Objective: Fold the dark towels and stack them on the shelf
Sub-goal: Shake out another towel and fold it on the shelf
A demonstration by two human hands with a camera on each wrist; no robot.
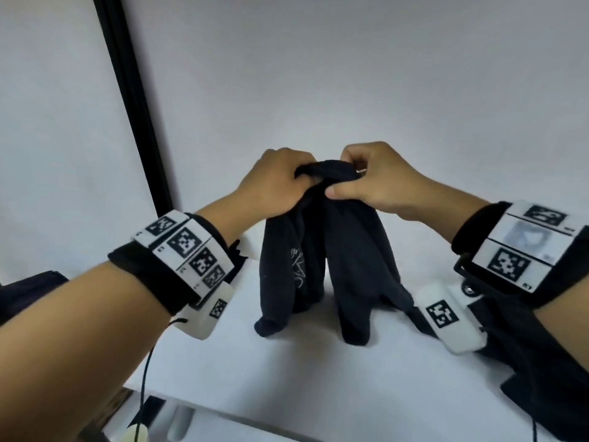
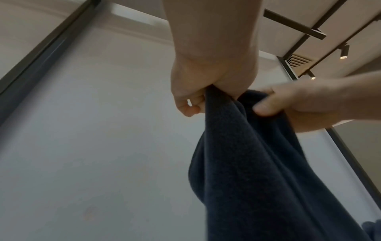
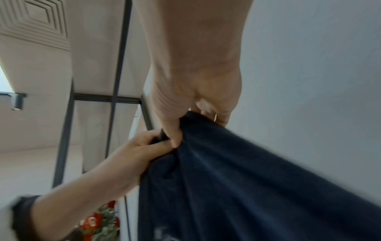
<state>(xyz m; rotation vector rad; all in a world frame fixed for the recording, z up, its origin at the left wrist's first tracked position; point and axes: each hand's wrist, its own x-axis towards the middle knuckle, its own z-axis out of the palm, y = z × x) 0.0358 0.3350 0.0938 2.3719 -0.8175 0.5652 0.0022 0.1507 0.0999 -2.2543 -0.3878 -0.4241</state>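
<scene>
The left hand (image 2: 208,84) reaches down from the top of the picture, fingers curled round the bunched top edge of a dark towel (image 2: 257,171). The right hand (image 2: 305,104) comes in from the right (thumb pressed on the cloth) just beside it. The towel hangs down before a pale wall (image 2: 92,130).

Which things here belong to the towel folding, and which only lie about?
Job:
- dark towel, bunched, held up by left hand and right hand
- white shelf surface beneath it
- more dark cloth at right

Lying about:
- black frame post
- red and green object, blurred
</scene>
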